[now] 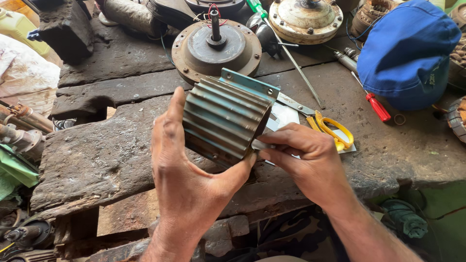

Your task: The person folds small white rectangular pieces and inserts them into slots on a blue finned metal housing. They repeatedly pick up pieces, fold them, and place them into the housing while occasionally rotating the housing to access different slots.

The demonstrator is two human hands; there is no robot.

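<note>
A ribbed, teal-painted metal motor housing, rusty along its fins, is held above the worn, dark wooden bench, tilted with its flanged end away from the viewer. It is gripped from the left by the left hand, whose thumb is laid up along the ribs and whose palm is pressed under the lower edge. The right hand is closed in a pinch on a thin, flat metal strip, whose tip is set against the open right end of the housing. Just behind the right hand, yellow-handled scissors are lying on the bench. A round, rusty motor end plate with an upright shaft is standing behind the housing, and a blue cloth cap is resting well to the right, beside a red-handled screwdriver.
</note>
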